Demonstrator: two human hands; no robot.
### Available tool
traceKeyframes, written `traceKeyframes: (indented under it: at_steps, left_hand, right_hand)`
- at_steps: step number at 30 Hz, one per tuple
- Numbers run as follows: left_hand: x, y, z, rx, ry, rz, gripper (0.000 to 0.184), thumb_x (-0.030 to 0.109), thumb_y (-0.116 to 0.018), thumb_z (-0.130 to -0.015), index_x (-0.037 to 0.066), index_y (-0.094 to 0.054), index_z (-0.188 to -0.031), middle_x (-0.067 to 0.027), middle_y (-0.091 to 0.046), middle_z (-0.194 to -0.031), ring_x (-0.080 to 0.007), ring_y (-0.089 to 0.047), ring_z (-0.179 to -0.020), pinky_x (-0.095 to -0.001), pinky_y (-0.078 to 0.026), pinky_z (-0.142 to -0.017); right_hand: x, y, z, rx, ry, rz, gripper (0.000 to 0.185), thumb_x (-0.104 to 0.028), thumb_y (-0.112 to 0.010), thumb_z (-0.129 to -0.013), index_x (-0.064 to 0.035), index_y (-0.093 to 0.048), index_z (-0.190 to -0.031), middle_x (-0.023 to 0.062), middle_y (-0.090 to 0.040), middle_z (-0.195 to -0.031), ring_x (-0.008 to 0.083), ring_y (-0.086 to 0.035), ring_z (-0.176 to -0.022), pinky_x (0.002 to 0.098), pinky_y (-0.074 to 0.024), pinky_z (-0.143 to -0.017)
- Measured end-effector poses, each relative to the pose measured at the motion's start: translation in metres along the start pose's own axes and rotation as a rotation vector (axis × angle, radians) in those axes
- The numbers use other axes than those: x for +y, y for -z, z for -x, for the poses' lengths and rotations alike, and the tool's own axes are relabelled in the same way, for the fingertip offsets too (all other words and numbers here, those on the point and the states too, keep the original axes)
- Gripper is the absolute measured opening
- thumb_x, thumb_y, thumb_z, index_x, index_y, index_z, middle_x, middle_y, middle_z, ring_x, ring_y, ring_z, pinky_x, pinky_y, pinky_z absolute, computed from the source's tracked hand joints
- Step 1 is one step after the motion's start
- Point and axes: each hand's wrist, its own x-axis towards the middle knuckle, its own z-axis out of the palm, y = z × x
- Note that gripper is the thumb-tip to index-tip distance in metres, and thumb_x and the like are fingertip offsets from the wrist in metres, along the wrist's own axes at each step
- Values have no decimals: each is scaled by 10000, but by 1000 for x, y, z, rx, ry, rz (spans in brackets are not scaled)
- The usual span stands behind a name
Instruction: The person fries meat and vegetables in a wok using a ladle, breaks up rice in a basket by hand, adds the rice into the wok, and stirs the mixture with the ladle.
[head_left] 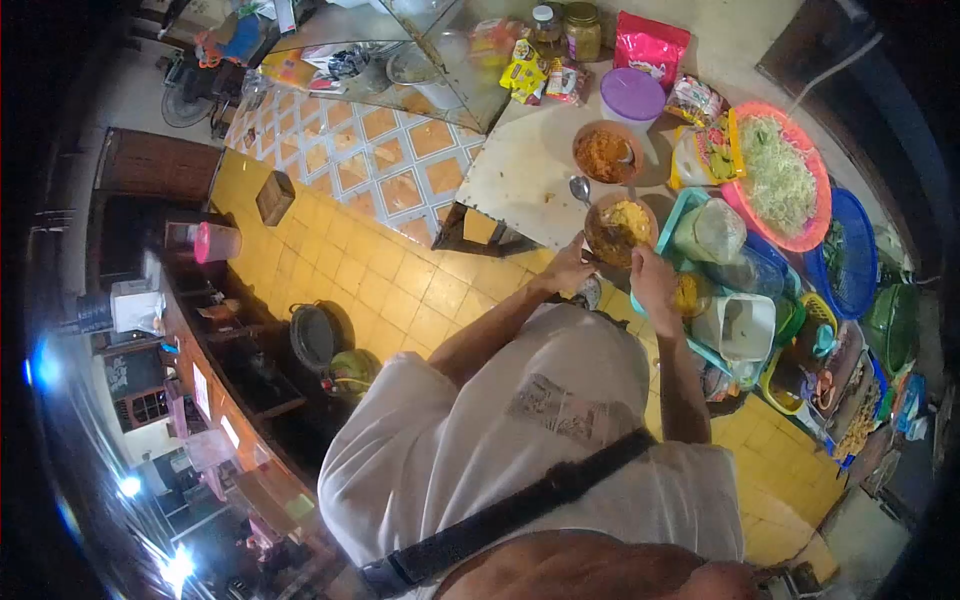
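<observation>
My left hand [566, 268] grips the near left rim of a brown bowl [597, 232] at the table's edge. Yellow and dark brown food [627, 221] lies inside it. At the bowl's right side is my right hand [654, 280], its fingers closed at the rim; whether it holds the rim or a utensil there is hidden. A metal spoon [579, 188] rests on the table just beyond the bowl. Farther back stands a second bowl [606, 153] with orange-red food and a spoon in it.
Behind the bowls are a purple-lidded tub [632, 95], packets and jars. A pink basket [785, 175] of shredded greens and a blue basket [846, 255] stand right. Nearer is a teal crate [686, 207] of containers. Yellow floor tiles [400, 285] show left of the pale table [515, 170].
</observation>
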Motion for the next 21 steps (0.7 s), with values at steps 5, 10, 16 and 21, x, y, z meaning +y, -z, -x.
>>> traceKeyframes:
  at_steps: [5,10,16,21]
  left_hand:
    - [-6,8,-8,-107,-21,76,643,128,-575,-772,-10,-235,-1300,-170,-596,-940,-197,-593,-756,-304,-480,-668]
    - [31,29,16,-70,218,61,630,222,-621,-796,-6,-292,-1282,-126,-590,-957,-183,-585,-738,-289,-474,-673]
    - [-95,79,58,9,-14,187,464,226,-605,-827,-8,-422,-1183,-113,-555,-1003,-180,-588,-787,-276,-487,-683]
    - [-166,119,146,111,376,203,359,217,-616,-815,24,-499,-1093,-96,-618,-902,-168,-607,-639,-263,-460,-521]
  right_hand:
    - [3,-11,15,68,59,-159,187,-189,-486,-848,-42,-594,-891,174,-616,-768,362,-593,-722,427,-460,-645]
    - [12,-28,25,23,-243,-590,241,-206,-493,-864,-1,-596,-938,143,-632,-747,318,-609,-703,389,-452,-618]
    - [4,-45,37,382,30,-283,239,-189,-443,-882,-25,-580,-990,113,-644,-763,329,-616,-740,397,-476,-624]
    - [-34,-45,43,297,-26,44,217,-190,-453,-871,-42,-574,-973,161,-627,-790,350,-604,-729,452,-478,-636]
